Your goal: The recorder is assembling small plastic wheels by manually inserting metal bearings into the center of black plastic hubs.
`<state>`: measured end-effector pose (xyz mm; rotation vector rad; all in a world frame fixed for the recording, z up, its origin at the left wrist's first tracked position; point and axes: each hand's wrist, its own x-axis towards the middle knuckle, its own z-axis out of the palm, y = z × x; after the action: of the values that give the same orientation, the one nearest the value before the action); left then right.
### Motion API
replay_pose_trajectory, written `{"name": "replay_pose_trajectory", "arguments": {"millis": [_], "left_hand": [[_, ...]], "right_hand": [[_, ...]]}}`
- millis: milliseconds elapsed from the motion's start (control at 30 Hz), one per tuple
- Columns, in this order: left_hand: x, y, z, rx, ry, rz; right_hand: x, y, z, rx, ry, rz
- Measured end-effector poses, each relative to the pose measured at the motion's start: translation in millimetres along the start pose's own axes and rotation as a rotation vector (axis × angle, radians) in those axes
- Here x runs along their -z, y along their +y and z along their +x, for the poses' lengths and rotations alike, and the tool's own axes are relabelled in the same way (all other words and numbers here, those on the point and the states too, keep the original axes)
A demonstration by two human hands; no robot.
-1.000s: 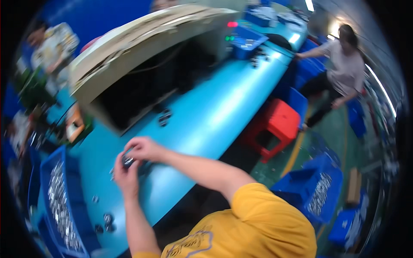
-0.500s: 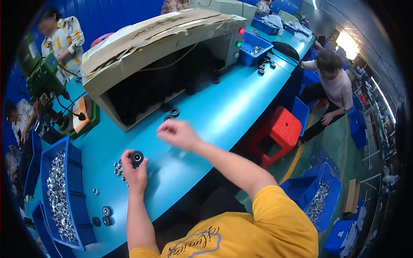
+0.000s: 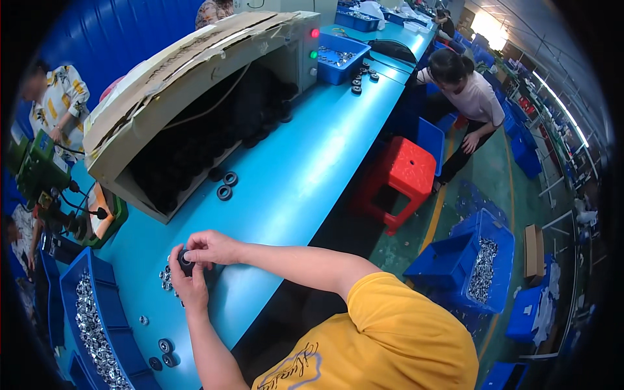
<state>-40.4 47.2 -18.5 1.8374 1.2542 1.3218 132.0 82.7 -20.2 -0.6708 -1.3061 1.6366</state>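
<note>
Now brought back onto the black round part, right hand, which half a second earlier was hovering open and apart above the tabletop. Meeting the left hand there, both hands lying just above the near edge of the blue tabletop. Left hand: grip clamped on the black round part, fingers curling under and around it. Right hand: fingertips closing together on the top of the same part, pinching it from above. Part being held slightly clear of the surface, directly over a small scatter of silver metal pieces lying on the tabletop just left of the hands.

Lying further along the tabletop, well apart from the hands: two black rings, side by side, near the mouth of a large cardboard-covered machine housing. Resting near the lower left edge: three more black round parts. Standing left of the tabletop: a blue bin filled with silver metal pieces. Standing on the floor at right: a red stool and another blue bin of metal pieces. Working nearby: a seated person at the far right and another person at the far left.
</note>
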Motion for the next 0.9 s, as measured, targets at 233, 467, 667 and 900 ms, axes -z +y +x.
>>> {"name": "replay_pose_trajectory", "arguments": {"millis": [233, 467, 667, 900], "left_hand": [[3, 18, -3, 0.097, -0.031, -0.08], [7, 14, -3, 0.066, -0.022, -0.015], [5, 20, 0, 0.107, -0.082, -0.055], [6, 28, -1, 0.08, -0.083, -0.082]], "right_hand": [[2, -11, -4, -0.066, -0.049, -0.018], [-4, -14, -4, -0.087, -0.057, -0.078], [1, -7, -2, -0.033, -0.064, -0.034], [1, -7, -1, -0.046, -0.052, -0.044]]}}
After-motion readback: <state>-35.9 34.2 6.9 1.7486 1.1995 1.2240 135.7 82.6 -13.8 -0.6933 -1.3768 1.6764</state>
